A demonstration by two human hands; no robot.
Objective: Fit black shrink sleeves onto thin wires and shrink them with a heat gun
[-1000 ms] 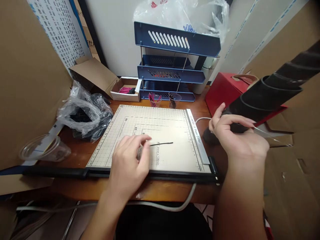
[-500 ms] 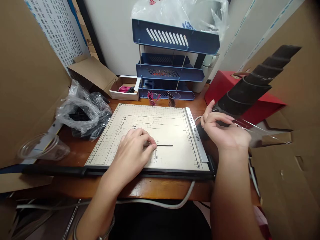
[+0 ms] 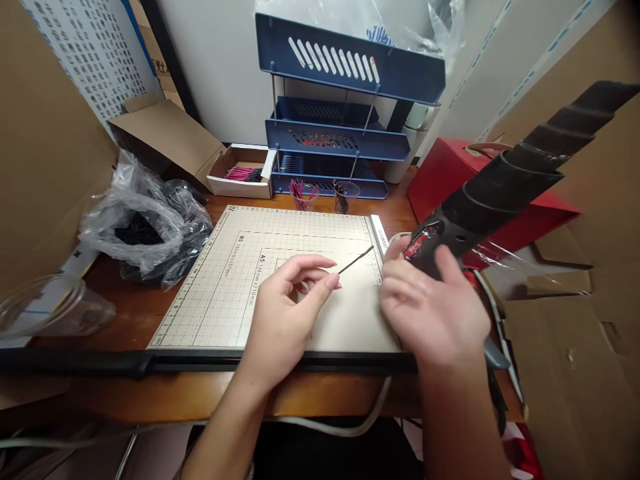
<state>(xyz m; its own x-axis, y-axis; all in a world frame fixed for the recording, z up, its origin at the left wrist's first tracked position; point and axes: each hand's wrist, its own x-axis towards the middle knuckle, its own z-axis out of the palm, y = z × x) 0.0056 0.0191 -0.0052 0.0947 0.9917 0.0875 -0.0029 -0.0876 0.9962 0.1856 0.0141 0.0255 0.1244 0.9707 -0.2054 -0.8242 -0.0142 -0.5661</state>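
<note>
My left hand point(image 3: 290, 313) pinches a thin black strip, perhaps a wire or narrow tube point(image 3: 356, 261), between thumb and fingertips. The strip's free end points up to the right, above the paper cutter's cream board point(image 3: 220, 287). My right hand point(image 3: 433, 313), slightly blurred, is turned palm up at the board's right side. Its thumb stands apart from its half-bent fingers, and I see nothing in it. Just behind it leans a black tool with a stepped, tapering nozzle point(image 3: 510, 180); whether the fingers touch it I cannot tell.
Behind the board are two clear cups, one with pink sticks point(image 3: 303, 193) and one with dark pieces point(image 3: 343, 199). A white box point(image 3: 240, 180), a blue tray rack point(image 3: 350, 60), a plastic bag point(image 3: 145, 220) and a red box point(image 3: 440, 173) surround it. The cutter's black handle point(image 3: 75, 363) lies front left.
My left hand has lifted the black strip off the board and tilted it up to the right. My right hand has turned palm up and moved slightly lower. The camera view has shifted.
</note>
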